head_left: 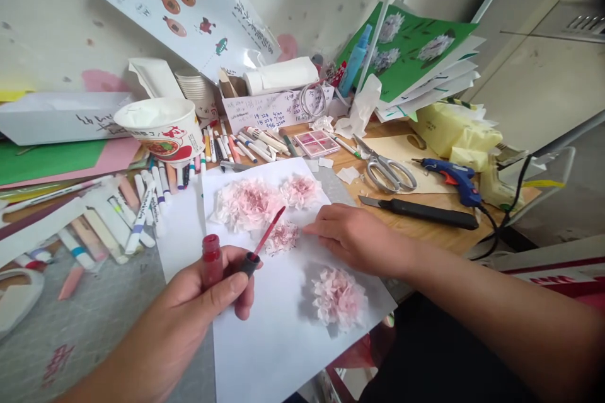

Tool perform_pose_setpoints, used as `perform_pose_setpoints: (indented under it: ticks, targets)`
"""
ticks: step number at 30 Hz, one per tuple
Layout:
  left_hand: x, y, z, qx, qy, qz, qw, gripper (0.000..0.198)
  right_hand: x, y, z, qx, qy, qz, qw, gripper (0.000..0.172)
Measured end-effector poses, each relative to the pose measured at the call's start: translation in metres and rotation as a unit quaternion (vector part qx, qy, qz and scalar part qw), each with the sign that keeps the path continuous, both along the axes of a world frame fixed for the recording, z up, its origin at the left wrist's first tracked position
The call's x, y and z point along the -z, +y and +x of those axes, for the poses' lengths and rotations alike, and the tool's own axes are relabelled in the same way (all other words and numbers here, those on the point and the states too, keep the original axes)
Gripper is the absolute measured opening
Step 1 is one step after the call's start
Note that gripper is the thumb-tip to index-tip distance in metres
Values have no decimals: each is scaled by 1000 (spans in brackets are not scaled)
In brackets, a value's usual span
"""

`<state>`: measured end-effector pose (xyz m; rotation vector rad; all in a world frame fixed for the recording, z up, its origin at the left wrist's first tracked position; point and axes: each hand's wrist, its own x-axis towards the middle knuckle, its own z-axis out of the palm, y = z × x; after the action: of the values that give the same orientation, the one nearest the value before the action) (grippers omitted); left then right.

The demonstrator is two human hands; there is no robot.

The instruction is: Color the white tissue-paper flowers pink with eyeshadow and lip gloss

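Near the counter's front edge, the left hand [208, 293] is curled closed around an uncapped red tint bottle [211, 261], which stands upright with its open neck up. The same hand pinches the dark cap of the applicator wand [267, 234]. The wand's long axis runs diagonally, its wet red tip pointing away and right, just above the small tissue flower [282, 236]. The right hand [352, 236] lies open and grips nothing, its fingertips pressing the white sheet [283, 352] beside that flower. Holding two things in one hand looks risky: a tilt could spill tint onto the sheet, and a heavy dab could soak or tear the thin tissue. Farther back lie a craft knife [420, 211] and scissors [387, 167].
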<state>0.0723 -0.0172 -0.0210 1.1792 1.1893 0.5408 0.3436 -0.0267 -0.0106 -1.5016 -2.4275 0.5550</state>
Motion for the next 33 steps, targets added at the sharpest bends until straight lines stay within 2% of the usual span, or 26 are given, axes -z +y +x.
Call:
perform_pose_setpoints:
  ticks: [3, 8, 10, 13, 19, 27, 33]
  targets:
    - [2, 1, 0, -10, 6, -2, 1000, 49, 3, 5, -6, 22, 1, -2, 1000, 25]
    - [5, 3, -1, -10, 4, -2, 1000, 45, 16, 11, -17, 100, 24, 7, 995, 12]
    - [6, 3, -2, -15, 5, 0, 1000, 45, 20, 13, -22, 113, 26, 8, 993, 14]
    - [9, 3, -3, -18, 3, 1, 1000, 45, 20, 16, -26, 107, 19, 9, 994, 17]
    - [14, 4, -5, -27, 12, 6, 1000, 46, 10, 24, -24, 77, 16, -20, 997, 14]
    - [14, 4, -6, -20, 6, 4, 1000, 43, -5, 24, -13, 111, 118, -78, 984, 14]
    - [12, 4, -5, -30, 15, -13, 999, 53, -3, 21, -3, 110, 244, -127, 955, 14]
